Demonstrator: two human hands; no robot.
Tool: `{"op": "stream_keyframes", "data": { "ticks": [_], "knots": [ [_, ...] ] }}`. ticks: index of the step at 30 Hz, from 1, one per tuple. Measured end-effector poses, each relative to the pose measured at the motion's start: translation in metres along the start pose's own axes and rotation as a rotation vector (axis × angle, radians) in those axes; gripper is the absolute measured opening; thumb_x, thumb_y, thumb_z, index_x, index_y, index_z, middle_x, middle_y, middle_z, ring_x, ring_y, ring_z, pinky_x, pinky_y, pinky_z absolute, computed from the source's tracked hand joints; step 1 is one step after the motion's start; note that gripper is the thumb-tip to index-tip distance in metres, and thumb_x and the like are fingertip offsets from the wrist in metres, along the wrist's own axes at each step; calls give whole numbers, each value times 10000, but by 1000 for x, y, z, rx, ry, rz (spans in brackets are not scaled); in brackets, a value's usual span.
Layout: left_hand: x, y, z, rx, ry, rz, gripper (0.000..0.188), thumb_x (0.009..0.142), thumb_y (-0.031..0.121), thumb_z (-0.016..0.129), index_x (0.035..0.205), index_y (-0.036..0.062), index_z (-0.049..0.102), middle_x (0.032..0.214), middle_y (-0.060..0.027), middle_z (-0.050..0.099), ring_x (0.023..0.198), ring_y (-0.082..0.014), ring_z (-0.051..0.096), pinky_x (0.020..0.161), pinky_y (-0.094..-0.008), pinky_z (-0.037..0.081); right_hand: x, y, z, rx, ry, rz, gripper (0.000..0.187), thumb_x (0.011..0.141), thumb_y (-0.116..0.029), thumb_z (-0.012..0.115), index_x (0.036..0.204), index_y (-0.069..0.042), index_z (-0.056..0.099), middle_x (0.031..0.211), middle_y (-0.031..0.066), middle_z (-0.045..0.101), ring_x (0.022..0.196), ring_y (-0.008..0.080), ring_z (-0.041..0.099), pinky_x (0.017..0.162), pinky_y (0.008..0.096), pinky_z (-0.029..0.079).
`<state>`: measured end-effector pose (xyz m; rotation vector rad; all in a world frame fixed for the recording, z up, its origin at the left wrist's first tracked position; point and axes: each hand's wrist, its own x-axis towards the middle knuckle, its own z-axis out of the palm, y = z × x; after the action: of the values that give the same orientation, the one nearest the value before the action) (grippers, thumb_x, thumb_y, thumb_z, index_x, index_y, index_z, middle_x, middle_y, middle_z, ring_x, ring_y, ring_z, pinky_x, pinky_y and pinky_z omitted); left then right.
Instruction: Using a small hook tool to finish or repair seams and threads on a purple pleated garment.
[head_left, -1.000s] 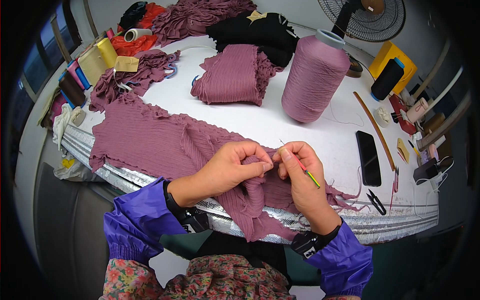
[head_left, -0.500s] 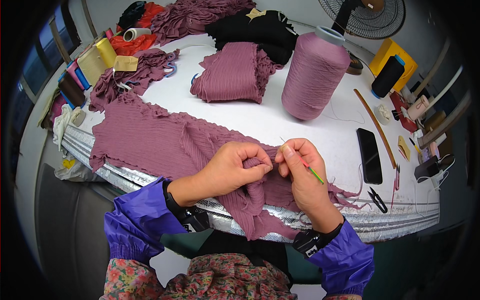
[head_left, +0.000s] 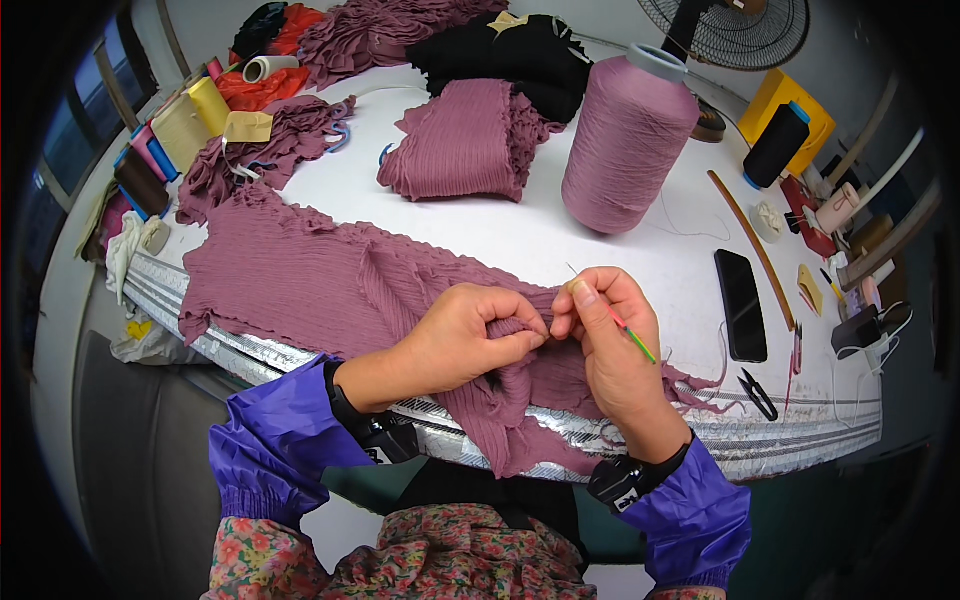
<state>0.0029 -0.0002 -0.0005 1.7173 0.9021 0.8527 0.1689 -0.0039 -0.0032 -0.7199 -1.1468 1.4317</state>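
A mauve ribbed knit piece lies along the table's near side, one end hanging over the edge. My left hand is closed on a bunched fold of it, thumb and forefinger pinched together. Close beside it, my right hand grips a thin hook tool with a pink and green handle. The fine metal tip points up and left, past my thumb. My fingertips are nearly together; whether a thread runs between them is too small to tell.
Behind stand a large mauve yarn cone and a folded mauve knit stack. To the right lie a black phone, thread snips and a curved wooden stick. Several thread spools line the left, and a fan stands at the back.
My right hand has shifted slightly right and up with the hook tool, a little away from my left. The left hand still pinches the knit.
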Motion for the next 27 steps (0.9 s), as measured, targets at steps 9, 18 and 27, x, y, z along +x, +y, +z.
{"op": "stream_keyframes", "data": {
  "ticks": [9, 18, 27],
  "knots": [
    [0, -1, 1, -70, -17, -70, 122, 758, 23, 589, 867, -32, 594, 795, -39, 605, 743, -62, 536, 673, -189, 438, -1, -1, -1, -15, 19, -12, 149, 870, -154, 470, 902, -9, 463, 800, 57, 541, 686, 82, 525, 638, 198, 433],
    [0, -1, 0, -66, -33, -92, 126, 761, 25, 586, 870, -37, 592, 802, -49, 609, 745, -71, 547, 665, -190, 443, 0, -1, 0, 5, 31, -23, 161, 869, -164, 474, 906, -7, 459, 809, 68, 546, 700, 94, 541, 654, 205, 444],
    [0, -3, 0, -49, -14, -78, 139, 755, 36, 595, 873, -36, 598, 805, -48, 613, 746, -69, 546, 668, -193, 440, 0, -2, 2, 14, -12, -33, 155, 872, -147, 464, 924, -1, 462, 845, 80, 557, 732, 109, 549, 689, 220, 450]
  ]
}}
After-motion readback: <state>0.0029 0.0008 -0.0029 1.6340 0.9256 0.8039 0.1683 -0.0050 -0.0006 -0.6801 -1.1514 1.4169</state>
